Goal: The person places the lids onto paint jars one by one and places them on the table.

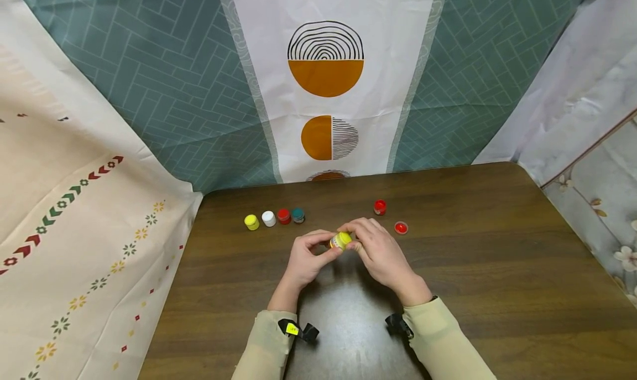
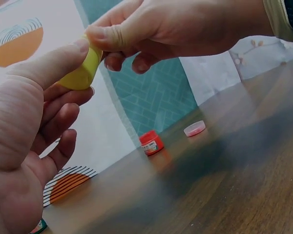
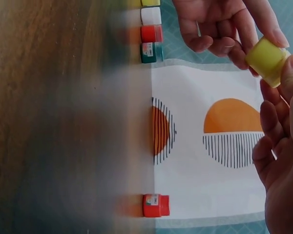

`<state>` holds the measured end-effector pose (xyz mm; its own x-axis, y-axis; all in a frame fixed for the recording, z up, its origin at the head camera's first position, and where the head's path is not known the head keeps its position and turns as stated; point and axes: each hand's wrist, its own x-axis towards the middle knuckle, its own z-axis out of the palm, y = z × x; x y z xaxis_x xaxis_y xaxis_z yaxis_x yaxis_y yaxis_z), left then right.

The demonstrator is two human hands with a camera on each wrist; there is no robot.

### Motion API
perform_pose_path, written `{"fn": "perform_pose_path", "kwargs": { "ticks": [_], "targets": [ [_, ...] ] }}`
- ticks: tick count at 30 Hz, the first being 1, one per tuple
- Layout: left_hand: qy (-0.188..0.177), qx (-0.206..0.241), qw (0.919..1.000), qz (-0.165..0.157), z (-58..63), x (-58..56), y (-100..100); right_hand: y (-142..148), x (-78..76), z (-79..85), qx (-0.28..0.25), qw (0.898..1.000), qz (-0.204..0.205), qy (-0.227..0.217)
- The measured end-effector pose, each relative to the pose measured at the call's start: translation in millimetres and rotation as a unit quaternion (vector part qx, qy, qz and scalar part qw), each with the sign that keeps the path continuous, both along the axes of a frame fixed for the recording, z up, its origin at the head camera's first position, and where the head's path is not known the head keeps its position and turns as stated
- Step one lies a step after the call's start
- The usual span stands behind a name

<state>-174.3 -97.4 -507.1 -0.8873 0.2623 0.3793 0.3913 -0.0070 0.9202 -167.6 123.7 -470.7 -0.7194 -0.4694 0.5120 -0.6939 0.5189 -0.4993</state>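
Observation:
A small yellow paint jar (image 1: 341,240) is held above the table between both hands. My left hand (image 1: 307,259) pinches its body between thumb and fingers. From the other side, my right hand (image 1: 382,254) grips the lid end with thumb and fingertips. The jar (image 3: 264,61) is tilted, and its lidded end lies partly hidden behind the right thumb in the right wrist view. Beyond the hands, a red paint jar (image 2: 151,143) stands uncapped with its neck showing. Its round lid (image 2: 195,128) lies on the table beside it.
At the back left of the brown wooden table (image 1: 473,291), a row of capped jars stands close together: yellow (image 1: 251,222), white (image 1: 269,219), red (image 1: 284,216) and teal (image 1: 298,215). A patterned cloth (image 1: 348,4) hangs along the far edge.

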Motion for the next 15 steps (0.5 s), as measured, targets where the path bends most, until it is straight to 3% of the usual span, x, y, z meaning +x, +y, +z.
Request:
{"fn": "perform_pose_path", "kwargs": {
  "ticks": [7, 15],
  "targets": [
    [-0.007, -0.008, 0.9999, 0.002, -0.5, -1.7, -0.9, -1.5, 0.5, -1.9, 0.004, 1.000, -0.017, -0.001],
    [-0.070, 0.005, 0.9974, -0.018, -4.4, -1.4, -2.3, 0.0, 3.2, -1.4, 0.016, 1.000, -0.011, -0.011]
  ]
}}
